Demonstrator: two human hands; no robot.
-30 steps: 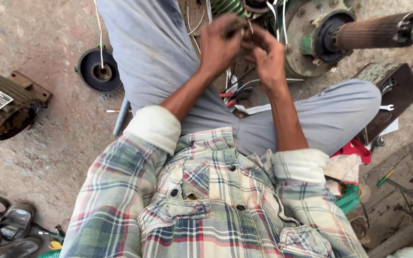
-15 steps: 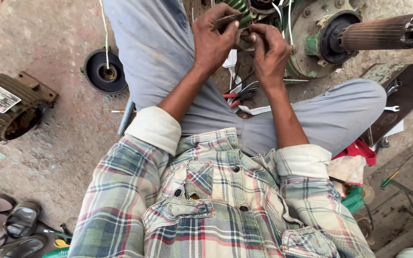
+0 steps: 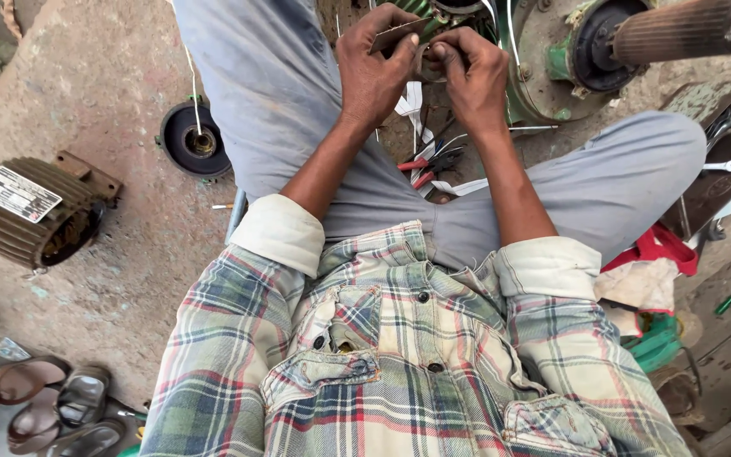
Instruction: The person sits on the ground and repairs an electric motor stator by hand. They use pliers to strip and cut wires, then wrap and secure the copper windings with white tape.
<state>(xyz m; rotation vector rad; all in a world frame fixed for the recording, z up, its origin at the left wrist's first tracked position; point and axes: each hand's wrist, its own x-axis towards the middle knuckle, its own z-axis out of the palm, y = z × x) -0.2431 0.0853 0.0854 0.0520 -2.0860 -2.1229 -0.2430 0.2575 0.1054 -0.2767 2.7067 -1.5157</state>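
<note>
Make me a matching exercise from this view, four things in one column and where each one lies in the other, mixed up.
Things:
1. ribbed motor housing
2. red-handled pliers
3. sandals
4. spanner

Places:
A. on the dark board at the right edge
B. on the ground between the person's legs
C. bottom left corner
D. on the concrete at the left edge

Pairs: 1-D, 2-B, 3-C, 4-A
</note>
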